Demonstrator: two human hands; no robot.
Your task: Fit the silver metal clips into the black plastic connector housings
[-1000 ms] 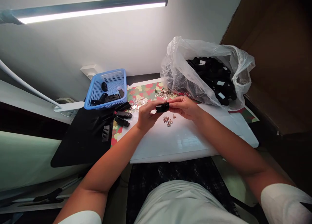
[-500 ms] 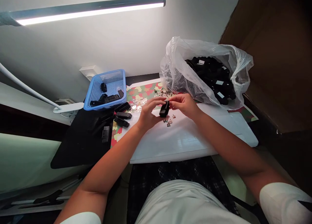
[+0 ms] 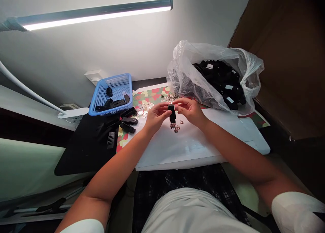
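A small black plastic connector housing (image 3: 172,114) hangs upright between my hands, pinched by the fingertips of both. My left hand (image 3: 156,118) grips it from the left and my right hand (image 3: 190,112) from the right. Just below it, several tiny metal terminals (image 3: 175,127) lie on a white foam board (image 3: 177,148). Their lower end nearly reaches them. My fingers hide the top of the housing.
A blue plastic basket (image 3: 100,99) holds several black housings, and more lie on a black mat (image 3: 83,148) to the left. A clear plastic bag (image 3: 185,70) full of black parts stands behind the board. Loose terminals (image 3: 144,108) cover a patterned sheet.
The black housing has turned from lying sideways to standing upright between my fingertips. My hands have moved slightly closer together and rolled it.
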